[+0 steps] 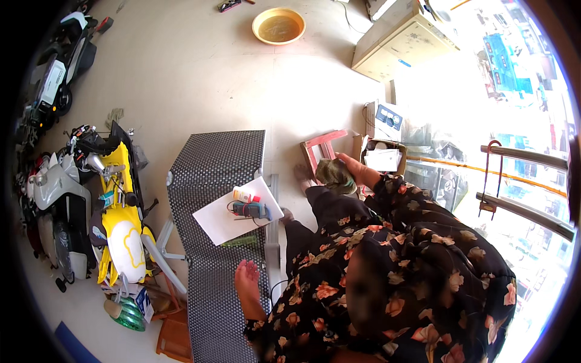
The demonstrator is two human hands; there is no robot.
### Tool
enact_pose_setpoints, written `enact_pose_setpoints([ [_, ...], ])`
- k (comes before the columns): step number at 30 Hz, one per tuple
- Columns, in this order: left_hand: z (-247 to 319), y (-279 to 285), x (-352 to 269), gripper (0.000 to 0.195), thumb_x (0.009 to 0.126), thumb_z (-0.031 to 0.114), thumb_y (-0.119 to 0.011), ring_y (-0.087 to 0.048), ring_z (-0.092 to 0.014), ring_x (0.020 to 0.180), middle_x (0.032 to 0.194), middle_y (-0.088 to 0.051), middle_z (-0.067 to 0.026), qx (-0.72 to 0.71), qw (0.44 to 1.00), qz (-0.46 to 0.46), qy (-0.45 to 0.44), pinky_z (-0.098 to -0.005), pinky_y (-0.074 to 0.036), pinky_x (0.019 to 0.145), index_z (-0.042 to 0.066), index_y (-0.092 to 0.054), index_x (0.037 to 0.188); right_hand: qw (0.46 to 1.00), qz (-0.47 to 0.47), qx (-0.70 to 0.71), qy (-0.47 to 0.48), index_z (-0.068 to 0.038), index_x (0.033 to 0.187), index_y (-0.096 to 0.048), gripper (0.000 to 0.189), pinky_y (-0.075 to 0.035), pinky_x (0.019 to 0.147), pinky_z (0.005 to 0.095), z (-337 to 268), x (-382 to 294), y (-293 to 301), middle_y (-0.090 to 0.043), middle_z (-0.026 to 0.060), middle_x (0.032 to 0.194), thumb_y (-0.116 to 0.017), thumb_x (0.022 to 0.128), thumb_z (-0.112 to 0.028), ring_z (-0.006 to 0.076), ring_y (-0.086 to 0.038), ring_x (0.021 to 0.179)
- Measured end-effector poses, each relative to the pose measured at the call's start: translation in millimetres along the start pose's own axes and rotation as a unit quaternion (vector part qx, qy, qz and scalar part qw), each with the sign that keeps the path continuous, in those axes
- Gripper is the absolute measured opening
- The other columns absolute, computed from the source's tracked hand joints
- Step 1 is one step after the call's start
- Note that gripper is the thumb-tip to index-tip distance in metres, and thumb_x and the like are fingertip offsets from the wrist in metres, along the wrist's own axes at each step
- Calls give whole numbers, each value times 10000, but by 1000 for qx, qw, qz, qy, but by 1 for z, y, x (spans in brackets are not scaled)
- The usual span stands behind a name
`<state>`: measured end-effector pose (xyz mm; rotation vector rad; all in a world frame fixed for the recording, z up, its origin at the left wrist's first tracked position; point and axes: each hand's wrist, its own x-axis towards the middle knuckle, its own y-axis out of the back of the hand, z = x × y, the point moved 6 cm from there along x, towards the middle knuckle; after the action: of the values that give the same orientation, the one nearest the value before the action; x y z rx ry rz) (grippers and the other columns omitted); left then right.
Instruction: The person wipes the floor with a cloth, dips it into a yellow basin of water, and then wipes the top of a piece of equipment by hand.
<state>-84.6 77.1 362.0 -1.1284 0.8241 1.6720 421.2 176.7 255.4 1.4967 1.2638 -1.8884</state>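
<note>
My right hand (356,169) grips a bunched, greenish-brown cloth (335,175) beside a low stool with a red frame (323,140). My left hand (247,275) hangs above the edge of a long black-and-grey woven seat (218,295), with nothing in it. On that seat lies a white sheet or flat box (218,223). It bears a digital multimeter (247,209) with leads and a small white-and-yellow bottle with a red cap (245,195). Part of a green item (240,241) shows beneath the white sheet.
An open carton (401,159) holding papers and a printed box (383,119) stand near my right arm. A yellow scooter (120,213) and other scooters line the left. Farther off are a basin of water (278,26) and a cream cabinet (399,45). Glass doors have bar handles (526,217).
</note>
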Motion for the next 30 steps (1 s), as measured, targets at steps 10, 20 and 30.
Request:
enact_pose_setpoints([
  [10,4,-26,11,345,990,239,-524,-597,-228,1049,1184,-616,-103,-38,999,-3,-3,-371,-478,927,61,-549,1285,1000,-10,1,11,-18,1124,-642,458,-540,923,444,-12,5,-1,-711,156,1075,-447,975,-405,288,-694,968],
  [20,68,-76,65,296,958,199,-583,-619,-224,980,1101,-641,-95,426,876,-138,-180,-352,-503,882,45,-584,1212,984,-34,98,145,-11,1116,-641,398,-540,930,448,-75,-70,47,-716,148,1069,-444,985,-331,279,-702,948],
  [30,188,-160,101,362,958,206,-598,-619,-231,1015,1205,-621,-101,563,654,-65,-502,-362,-505,935,71,-566,1293,895,122,24,429,-30,1168,-645,535,-471,1012,488,-90,-234,46,-682,161,1150,-441,959,-477,330,-643,1066],
])
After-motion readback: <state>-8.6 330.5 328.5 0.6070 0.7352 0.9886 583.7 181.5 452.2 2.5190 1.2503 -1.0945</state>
